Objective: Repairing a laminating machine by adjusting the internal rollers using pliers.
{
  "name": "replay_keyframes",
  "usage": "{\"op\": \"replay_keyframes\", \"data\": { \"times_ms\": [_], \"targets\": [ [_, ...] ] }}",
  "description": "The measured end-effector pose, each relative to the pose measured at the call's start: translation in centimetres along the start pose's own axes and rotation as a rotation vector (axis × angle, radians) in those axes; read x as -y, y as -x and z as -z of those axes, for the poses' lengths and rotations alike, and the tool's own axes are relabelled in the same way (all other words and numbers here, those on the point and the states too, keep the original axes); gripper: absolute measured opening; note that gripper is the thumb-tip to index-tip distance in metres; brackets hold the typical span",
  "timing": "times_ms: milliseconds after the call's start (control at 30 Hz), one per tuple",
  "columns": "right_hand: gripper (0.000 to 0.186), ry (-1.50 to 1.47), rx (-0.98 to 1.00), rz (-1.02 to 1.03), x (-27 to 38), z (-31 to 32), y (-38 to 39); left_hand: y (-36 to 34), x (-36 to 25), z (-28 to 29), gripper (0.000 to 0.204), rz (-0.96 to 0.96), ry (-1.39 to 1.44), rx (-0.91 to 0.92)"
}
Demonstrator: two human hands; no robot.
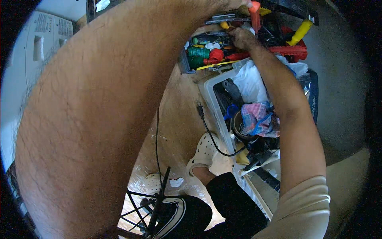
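My hairy left forearm (95, 107) looms closest, slanting up to my left hand (237, 3), half cut off at the top edge, its fingertips touching a smooth orange-red handle (255, 18), clasped or not I cannot tell. Right of the ridged green spools (197, 52), my right hand (243, 38) bends its fingers just below that handle, any hold hidden from me. Around me, left to right: a white slotted unit (39, 51), the tan floor (179, 95), a clear plastic bin (210, 95) with a checked cloth (258, 117).

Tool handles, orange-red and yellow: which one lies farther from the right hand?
The yellow handle, slanting at the right; the orange-red handle is closer to the right hand.
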State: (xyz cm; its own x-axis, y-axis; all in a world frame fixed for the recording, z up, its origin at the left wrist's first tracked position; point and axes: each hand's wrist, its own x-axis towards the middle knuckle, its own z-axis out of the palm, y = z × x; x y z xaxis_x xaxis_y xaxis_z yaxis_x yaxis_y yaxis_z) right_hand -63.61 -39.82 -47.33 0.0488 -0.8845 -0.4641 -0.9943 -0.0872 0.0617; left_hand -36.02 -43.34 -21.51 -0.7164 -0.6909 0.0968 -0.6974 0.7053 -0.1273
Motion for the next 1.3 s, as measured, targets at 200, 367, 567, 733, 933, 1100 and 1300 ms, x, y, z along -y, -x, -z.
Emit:
{"op": "replay_keyframes", "data": {
  "times_ms": [200, 367, 567, 733, 933, 1100, 1300],
  "targets": [
    [0.031, 0.064, -0.171, 0.090, -0.4, -4.9, -0.4, 0.7, -0.3, 0.1, 0.050, -0.004, -0.004, -0.008],
    [0.027, -0.045, -0.006, 0.114, 0.8, -2.5, -0.2, 1.0, 0.0, -0.8, 0.050, -0.006, -0.010, 0.013],
    [0.032, -0.093, 0.047, 0.036, 1.0, -1.1, 0.1, 0.5, 0.4, 0.1, 0.049, 0.004, -0.013, -0.005],
    [0.042, -0.139, 0.053, -0.076, -0.3, -2.0, -0.7, 0.2, 0.2, 0.0, 0.049, -0.016, 0.000, -0.001],
    [0.057, -0.183, 0.057, -0.182, 0.3, -3.3, -0.9, 0.4, 0.2, -0.1, 0.048, -0.010, 0.006, 0.009],
    [0.069, -0.216, 0.055, -0.287, -0.8, -3.6, -2.2, 0.1, 0.3, 0.1, 0.048, -0.015, 0.018, 0.004],
    [0.085, -0.259, 0.055, -0.397, -1.9, -4.2, -2.5, -0.1, 0.7, 0.1, 0.048, -0.012, 0.023, 0.010]
  ]
}}
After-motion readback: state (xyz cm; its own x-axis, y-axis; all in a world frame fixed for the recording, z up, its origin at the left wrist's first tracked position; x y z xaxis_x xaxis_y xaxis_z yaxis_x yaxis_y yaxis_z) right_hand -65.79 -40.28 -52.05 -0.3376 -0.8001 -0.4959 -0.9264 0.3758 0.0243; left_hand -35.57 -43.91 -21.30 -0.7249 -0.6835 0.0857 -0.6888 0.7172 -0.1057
